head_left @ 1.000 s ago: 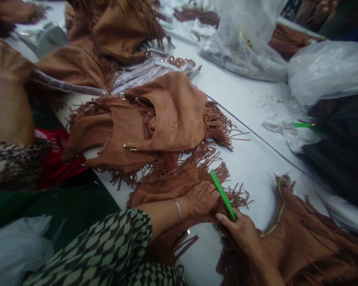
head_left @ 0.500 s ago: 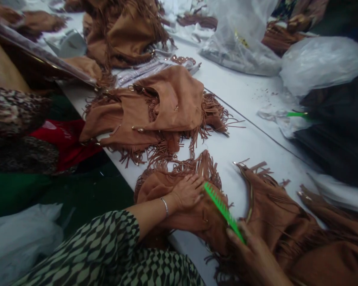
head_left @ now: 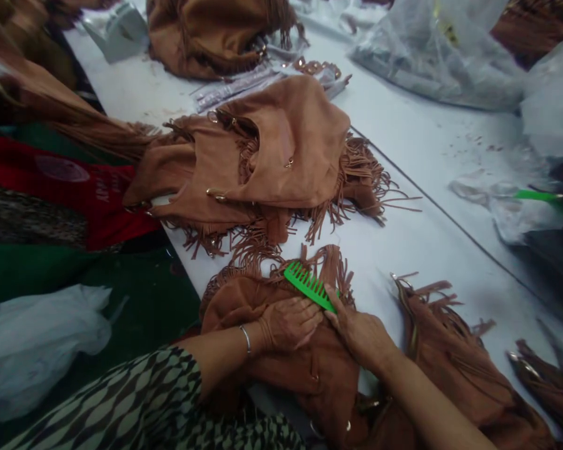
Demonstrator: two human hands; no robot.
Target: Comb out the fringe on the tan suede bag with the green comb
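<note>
Head view, going from the left side: a white plastic bag point(head_left: 37, 337) lies low down, off the table's edge. Above it is a red cloth point(head_left: 75, 194) with some print on it. The person's patterned sleeve point(head_left: 136, 400) comes in from the bottom, with a thin silver bracelet point(head_left: 246, 337) on the wrist. The left hand point(head_left: 288, 322) lies flat and spread out on a brown fringed bag point(head_left: 244, 300), pressing it down on the white table point(head_left: 403, 231); it grips nothing. Just past the bag, farther up the table, sits a pile of more brown fringed bags point(head_left: 281, 156) with small gold metal bits.

Next comes the green comb point(head_left: 309, 286). Its teeth point up the table and it sits on the fringe of the bag under the left hand. The right hand point(head_left: 361, 331) is closed around the comb's near end, thumb on top, right beside the left hand's fingers. To the right lies another fringed bag point(head_left: 450, 356) with a gold zipper edge. Far right, a second green thing point(head_left: 537, 195), maybe another comb, pokes out by clear plastic bags point(head_left: 441, 56), but it is too blurry to be sure.
</note>
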